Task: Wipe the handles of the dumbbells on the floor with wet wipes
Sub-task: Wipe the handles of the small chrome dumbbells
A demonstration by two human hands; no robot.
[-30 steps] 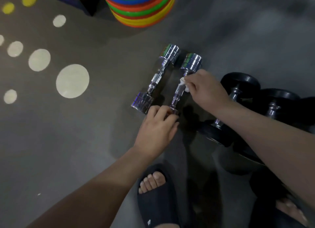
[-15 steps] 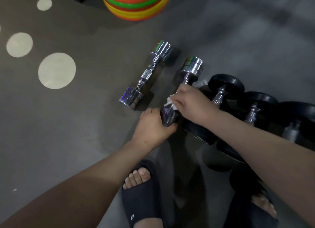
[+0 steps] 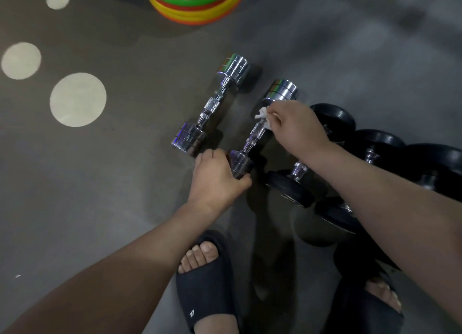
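Observation:
Two chrome dumbbells lie side by side on the grey floor. My left hand (image 3: 216,177) grips the near head of the right chrome dumbbell (image 3: 257,133). My right hand (image 3: 297,126) pinches a crumpled white wet wipe (image 3: 263,115) against the far end of that dumbbell's handle, just below its far head. The left chrome dumbbell (image 3: 212,106) lies untouched beside it. Black rubber-headed dumbbells (image 3: 290,186) lie in a row to the right, partly hidden by my right forearm.
A stack of coloured weight plates (image 3: 195,4) stands at the top centre. Pale round spots (image 3: 78,99) mark the floor at left. My feet in black slides (image 3: 205,283) stand close below the dumbbells.
My right hand has slid the wipe along the handle from its near end up to its far end. The left hand keeps its grip on the near head.

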